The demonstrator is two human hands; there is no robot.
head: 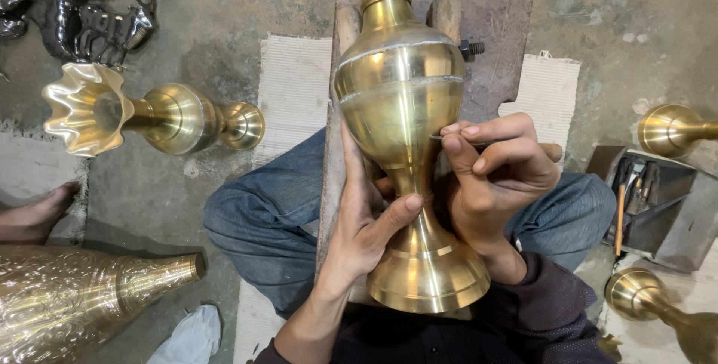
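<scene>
Brass vase (400,147) at centre across the lap, left hand (366,222) wrapped around its narrow waist, right hand (497,173) at 3 o'clock pinching a thin scribing tool (441,137) against the belly — surface plain, engraving seemingly barely begun.

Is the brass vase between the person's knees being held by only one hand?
No. The left hand grips the brass vase at its narrow waist while the right hand presses a thin tool against its body.

Polished brass vase (400,102), lying lengthwise on the lap, flared foot nearest, narrow neck away, thin metal tool (440,137) touching its body.
</scene>
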